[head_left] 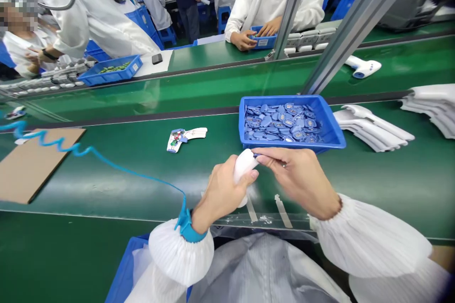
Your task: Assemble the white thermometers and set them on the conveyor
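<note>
My left hand (pixel 223 189) is wrapped around a white plastic casing (pixel 245 164), held above the green work surface. At the casing's upper end, my right hand (pixel 298 175) pinches a small dark blue plastic piece (pixel 256 155) between thumb and fingertips. Most of that piece is hidden by the fingers, and I cannot tell whether it is seated in the casing. Just beyond my hands stands a blue bin (pixel 291 145) full of loose blue plastic pieces (pixel 280 122). A half casing with wires and parts inside (pixel 185 138) lies to the left.
White casings (pixel 373 127) are stacked right of the bin, with more (pixel 432 106) farther right. A coiled blue cord (pixel 117 165) runs to my left wrist strap (pixel 192 229). Cardboard (pixel 39 163) lies left. A metal post (pixel 362 23) slants overhead. Co-workers sit across the line.
</note>
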### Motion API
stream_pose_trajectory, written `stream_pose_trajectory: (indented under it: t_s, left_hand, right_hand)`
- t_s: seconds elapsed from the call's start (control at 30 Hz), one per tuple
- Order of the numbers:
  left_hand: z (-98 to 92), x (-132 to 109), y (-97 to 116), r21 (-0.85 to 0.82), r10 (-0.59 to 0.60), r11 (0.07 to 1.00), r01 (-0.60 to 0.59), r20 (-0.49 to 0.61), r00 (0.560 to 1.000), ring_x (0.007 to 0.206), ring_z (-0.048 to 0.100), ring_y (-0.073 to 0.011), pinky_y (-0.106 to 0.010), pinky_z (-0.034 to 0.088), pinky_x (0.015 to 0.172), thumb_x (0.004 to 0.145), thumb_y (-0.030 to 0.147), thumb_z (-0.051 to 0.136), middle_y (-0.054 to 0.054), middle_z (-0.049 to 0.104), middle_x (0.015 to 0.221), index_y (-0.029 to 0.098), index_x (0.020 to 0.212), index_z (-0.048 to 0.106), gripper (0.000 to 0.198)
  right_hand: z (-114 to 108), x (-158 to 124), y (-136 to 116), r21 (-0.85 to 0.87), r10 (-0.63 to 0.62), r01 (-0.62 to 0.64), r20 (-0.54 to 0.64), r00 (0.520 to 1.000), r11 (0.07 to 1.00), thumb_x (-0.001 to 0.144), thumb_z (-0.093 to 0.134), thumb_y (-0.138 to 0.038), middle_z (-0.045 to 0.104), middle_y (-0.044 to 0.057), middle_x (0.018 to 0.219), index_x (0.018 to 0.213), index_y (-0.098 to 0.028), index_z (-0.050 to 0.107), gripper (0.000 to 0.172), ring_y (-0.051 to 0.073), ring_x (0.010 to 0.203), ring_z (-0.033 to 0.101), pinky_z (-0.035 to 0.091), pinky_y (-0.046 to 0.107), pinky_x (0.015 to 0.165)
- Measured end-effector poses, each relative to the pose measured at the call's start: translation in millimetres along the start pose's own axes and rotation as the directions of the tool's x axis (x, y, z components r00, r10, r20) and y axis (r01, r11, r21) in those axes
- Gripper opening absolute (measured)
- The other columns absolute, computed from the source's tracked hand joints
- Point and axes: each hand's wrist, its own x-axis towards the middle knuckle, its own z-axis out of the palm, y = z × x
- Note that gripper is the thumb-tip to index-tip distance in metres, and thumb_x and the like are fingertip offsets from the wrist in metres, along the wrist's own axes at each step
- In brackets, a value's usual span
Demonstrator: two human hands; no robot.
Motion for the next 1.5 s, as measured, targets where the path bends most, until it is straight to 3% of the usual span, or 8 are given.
stream_pose_trajectory:
  t_s: [0.17,0.5,0.73,0.93,1.03,1.23,1.37,1.5]
  left_hand:
    - [5.3,-6,8,0.019,0.011,1.000,-0.012,0.042,0.999,0.066,0.043,-0.0157,-0.029,0.027,0.061,0.095,0.046,0.057,0.002,0.055,0.074,0.021,0.086,0.050,0.027]
    - [3.0,-6,6,0.009,0.012,1.000,-0.013,0.115,0.993,0.072,0.050,-0.0190,-0.031,0.033,0.065,0.096,0.049,0.054,-0.001,0.062,0.082,0.020,0.099,0.060,0.030]
    - [-2.4,-6,12,0.041,0.057,0.997,-0.065,0.164,0.985,0.071,0.053,-0.0191,-0.030,0.035,0.063,0.097,0.048,0.054,-0.002,0.064,0.084,0.021,0.102,0.058,0.028]
    - [-0.6,-9,12,0.124,0.186,0.970,-0.210,0.182,0.966,0.081,0.063,-0.0222,-0.032,0.040,0.070,0.105,0.046,0.040,-0.006,0.070,0.101,0.021,0.127,0.052,0.035]
    - [4.5,-8,12,0.219,0.274,0.931,-0.293,0.112,0.955,0.085,0.063,-0.0221,-0.033,0.040,0.075,0.107,0.046,0.034,-0.006,0.070,0.101,0.021,0.118,0.058,0.036]
    - [16.3,-10,4,0.403,0.402,0.843,-0.356,-0.033,0.915,0.087,0.059,-0.0225,-0.037,0.038,0.080,0.104,0.042,0.045,-0.006,0.070,0.092,0.021,0.102,0.065,0.029]
    - [34.7,-13,-10,0.212,0.191,0.972,-0.098,-0.479,0.857,0.074,0.053,-0.0180,-0.033,0.038,0.072,0.102,0.040,0.048,-0.003,0.062,0.075,0.021,0.075,0.056,0.035]
    - [43.6,-4,-18,0.252,0.128,0.968,0.004,-0.506,0.853,0.058,0.040,-0.0154,-0.032,0.031,0.061,0.100,0.043,0.048,-0.001,0.047,0.054,0.021,0.054,0.034,0.052]
  right_hand:
    - [0,-12,7,0.035,0.050,-0.043,-0.236,0.970,0.998,0.088,0.073,-0.029,0.080,0.000,0.092,0.088,-0.026,0.082,0.010,0.023,0.082,0.077,0.064,0.037,0.084]
    - [-6,-25,7,0.283,0.287,-0.280,0.015,0.958,0.918,0.085,0.075,-0.033,0.079,-0.003,0.101,0.095,-0.028,0.081,0.013,0.022,0.092,0.077,0.064,0.034,0.090]
    - [-9,-26,6,0.264,0.230,-0.204,-0.068,0.971,0.943,0.084,0.076,-0.035,0.079,-0.002,0.102,0.094,-0.028,0.081,0.013,0.022,0.095,0.076,0.060,0.039,0.098]
    - [-18,-26,4,0.216,0.193,-0.205,0.076,0.978,0.955,0.092,0.067,-0.041,0.077,0.001,0.116,0.115,-0.028,0.075,0.028,0.023,0.101,0.074,0.061,0.040,0.094]
    - [-13,-30,3,0.158,0.102,-0.124,0.142,0.985,0.980,0.098,0.057,-0.038,0.074,0.003,0.120,0.120,-0.027,0.071,0.028,0.022,0.105,0.072,0.060,0.037,0.090]
    - [-4,-50,5,0.055,0.136,-0.135,-0.018,0.991,0.989,0.100,0.051,-0.030,0.076,0.003,0.105,0.110,-0.023,0.066,0.019,0.019,0.089,0.072,0.057,0.033,0.084]
    - [-3,-59,1,0.141,0.202,-0.243,0.253,0.946,0.960,0.100,0.051,-0.039,0.073,0.002,0.098,0.108,-0.025,0.062,0.019,0.017,0.078,0.068,0.054,0.029,0.067]
    - [16,-71,-12,0.063,0.118,-0.148,0.342,0.932,0.987,0.102,0.047,-0.040,0.071,0.003,0.087,0.101,-0.023,0.064,0.024,0.017,0.068,0.065,0.050,0.030,0.061]
